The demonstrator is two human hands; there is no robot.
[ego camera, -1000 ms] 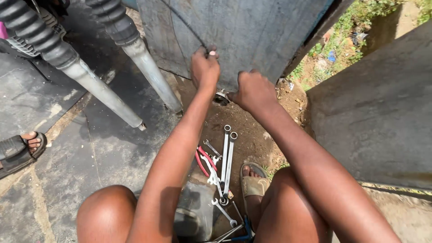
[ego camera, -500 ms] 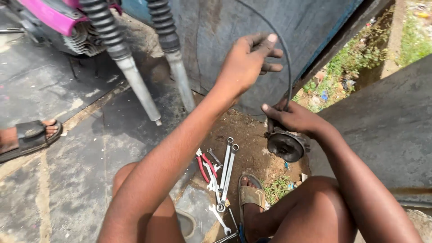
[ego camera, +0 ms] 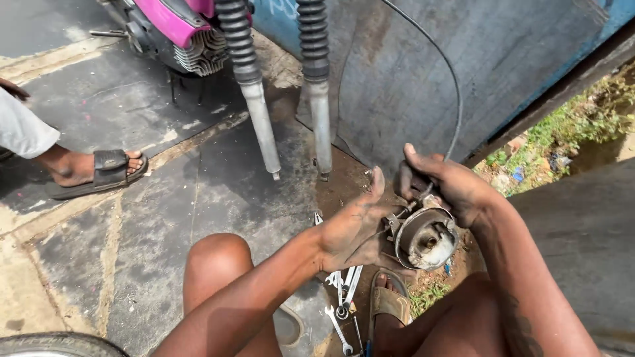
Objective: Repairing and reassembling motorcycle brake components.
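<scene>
A round metal brake drum plate (ego camera: 426, 238) hangs just above the ground between my knees. My right hand (ego camera: 446, 186) grips its top edge where a black cable (ego camera: 453, 99) runs in, thumb raised. My left hand (ego camera: 354, 228) presses against the plate's left side, thumb up, fingers curled under it. The cable arcs up past a grey metal sheet (ego camera: 410, 73).
Two fork legs (ego camera: 261, 125) with rubber boots hang from a pink motorbike (ego camera: 182, 26) at the top. Several spanners (ego camera: 344, 291) lie by my sandalled foot (ego camera: 387, 301). Another person's sandalled foot (ego camera: 99, 168) stands at left. A tyre (ego camera: 53, 344) shows bottom left.
My left hand has let go of the raised cable and dropped to the plate. The right hand lifted the plate off the ground. The view swung left and down.
</scene>
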